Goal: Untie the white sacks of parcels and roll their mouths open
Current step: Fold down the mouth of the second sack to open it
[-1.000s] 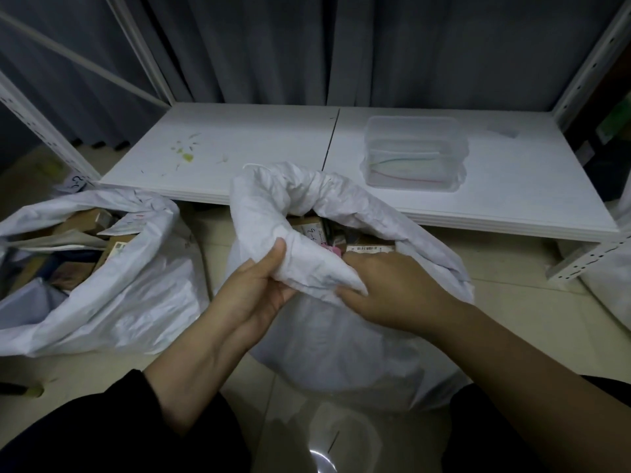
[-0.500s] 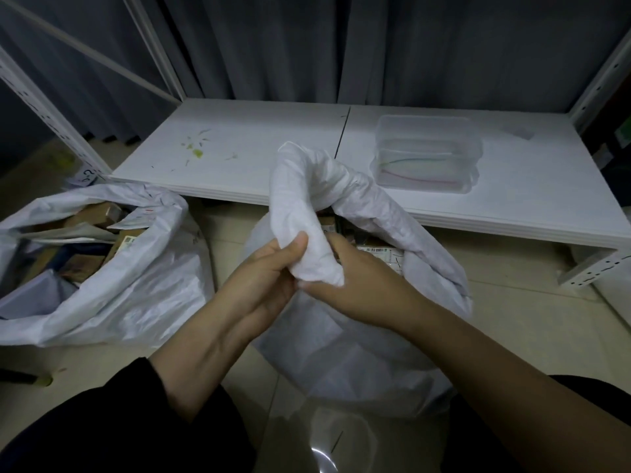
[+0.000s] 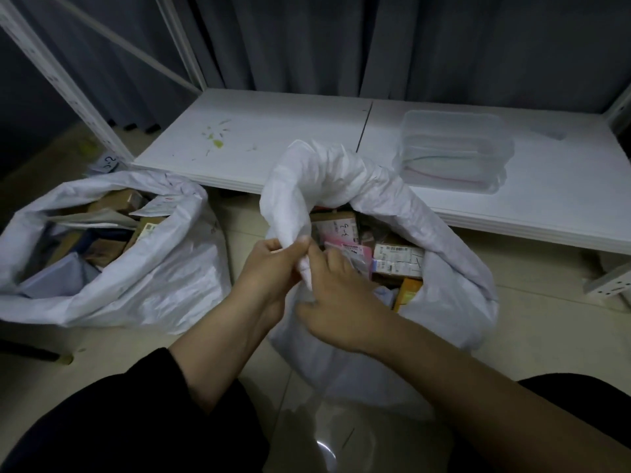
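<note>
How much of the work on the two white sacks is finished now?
Done: the left sack is open, rim rolled down, parcels showing. In hand: the left hand and right hand pinch the near rim of the middle sack; its far rim looks rolled. Left: rolling this near rim down.

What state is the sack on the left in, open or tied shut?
Open. The left sack has its mouth rolled down into a wide ring, and parcels show inside.

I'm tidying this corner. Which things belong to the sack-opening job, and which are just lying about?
Job: middle sack, its mouth gripped by left hand and right hand; left sack, already open; parcels.
Lying about: clear plastic box, white shelf, grey curtain.
</note>
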